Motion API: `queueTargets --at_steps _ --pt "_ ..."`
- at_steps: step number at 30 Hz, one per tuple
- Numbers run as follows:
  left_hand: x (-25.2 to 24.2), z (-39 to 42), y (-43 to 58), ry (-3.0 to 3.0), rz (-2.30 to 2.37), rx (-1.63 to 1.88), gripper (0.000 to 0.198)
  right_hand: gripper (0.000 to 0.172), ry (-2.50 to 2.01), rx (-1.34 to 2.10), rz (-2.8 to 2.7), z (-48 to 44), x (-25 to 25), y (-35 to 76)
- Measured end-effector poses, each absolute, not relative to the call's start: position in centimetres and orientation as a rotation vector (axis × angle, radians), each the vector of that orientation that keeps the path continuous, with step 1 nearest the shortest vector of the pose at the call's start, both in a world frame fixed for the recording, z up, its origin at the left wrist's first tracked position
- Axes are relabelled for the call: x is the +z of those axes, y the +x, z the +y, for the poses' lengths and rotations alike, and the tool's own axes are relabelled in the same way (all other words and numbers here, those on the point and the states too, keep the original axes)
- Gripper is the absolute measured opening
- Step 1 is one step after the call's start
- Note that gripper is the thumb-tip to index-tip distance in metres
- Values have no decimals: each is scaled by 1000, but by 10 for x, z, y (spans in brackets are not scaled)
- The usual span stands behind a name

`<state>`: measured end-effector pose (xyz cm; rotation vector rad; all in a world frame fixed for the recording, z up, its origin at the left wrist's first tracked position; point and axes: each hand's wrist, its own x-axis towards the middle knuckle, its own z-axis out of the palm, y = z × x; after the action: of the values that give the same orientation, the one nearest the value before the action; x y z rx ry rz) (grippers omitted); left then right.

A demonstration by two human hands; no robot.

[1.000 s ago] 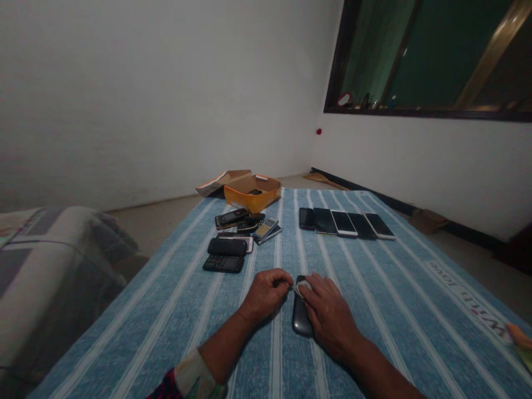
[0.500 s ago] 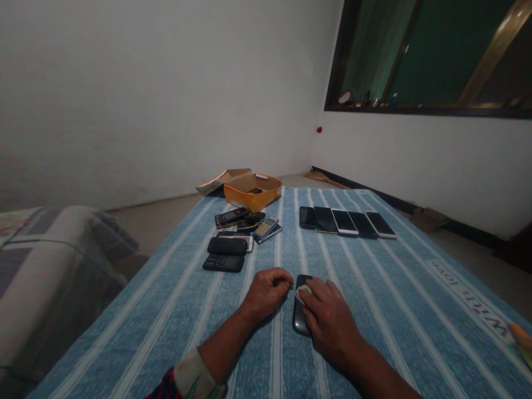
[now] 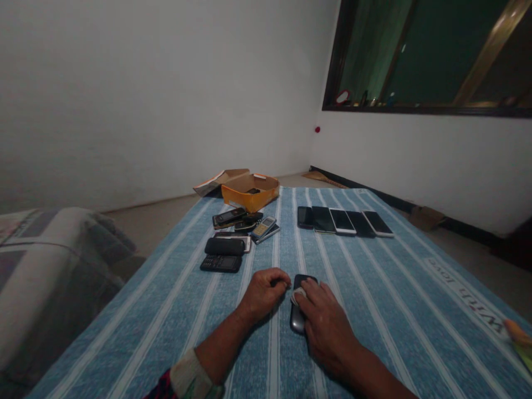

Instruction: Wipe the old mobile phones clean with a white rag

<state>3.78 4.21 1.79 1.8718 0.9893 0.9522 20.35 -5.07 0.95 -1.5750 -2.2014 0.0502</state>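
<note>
A dark grey mobile phone (image 3: 297,320) lies on the blue striped cloth in front of me. My right hand (image 3: 326,318) is over it, pressing a small wad of white cloth or tissue (image 3: 297,295) onto its surface with the fingers. Just left of the phone, my left hand (image 3: 266,292) rests on the tablecloth with its fingers curled in, and nothing shows in them. A small gap separates it from the phone.
Several old phones (image 3: 220,263) are heaped at the left. Behind them stands an open orange cardboard box (image 3: 241,199). Several smartphones (image 3: 343,220) lie in a row at the back right. At the right edge is an orange and green item (image 3: 517,335).
My right hand has shifted slightly on the phone with the white wad. My left hand keeps its place, and the whole view has drifted slightly.
</note>
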Motion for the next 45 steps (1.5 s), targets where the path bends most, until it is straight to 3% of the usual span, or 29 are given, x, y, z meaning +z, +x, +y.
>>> queueTargets --at_steps 8,31,45 --pt "19 39 38 1947 972 926 17 46 -1666 104 -2176 -44 13 211" --pt "22 38 39 1991 982 923 18 26 -1435 -322 -2188 -41 -9 207" --pt "21 38 39 1955 1002 917 16 32 -1373 -222 -2161 -37 -15 205"
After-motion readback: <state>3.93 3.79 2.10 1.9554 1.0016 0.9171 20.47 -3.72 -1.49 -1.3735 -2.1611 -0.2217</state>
